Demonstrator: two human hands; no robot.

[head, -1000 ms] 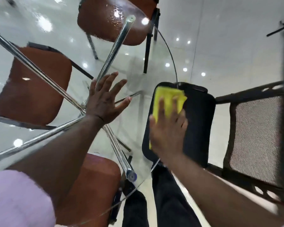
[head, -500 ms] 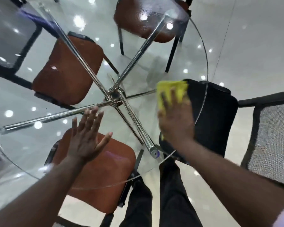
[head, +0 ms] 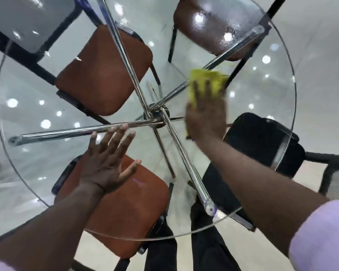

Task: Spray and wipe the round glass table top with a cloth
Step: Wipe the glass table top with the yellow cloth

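The round glass table top (head: 270, 106) fills most of the view, with chrome legs meeting at a hub (head: 155, 114) beneath it. A yellow cloth (head: 205, 79) lies flat on the glass right of the hub. My right hand (head: 205, 116) presses down on the cloth, fingers spread across it and covering its near half. My left hand (head: 108, 161) rests flat on the glass near the front left, fingers apart, holding nothing. Wet droplets show on the glass at the far right over a brown chair. No spray bottle is in view.
Three brown chairs stand under the table: one at the front (head: 125, 208), one at the left back (head: 104, 71), one at the far right (head: 213, 22). A black chair (head: 262, 137) sits at the right. My legs in dark trousers (head: 207, 247) stand at the near edge.
My right hand has slid the yellow cloth away from the right rim toward the table's middle and farther out. My left hand has drawn back toward the near edge.
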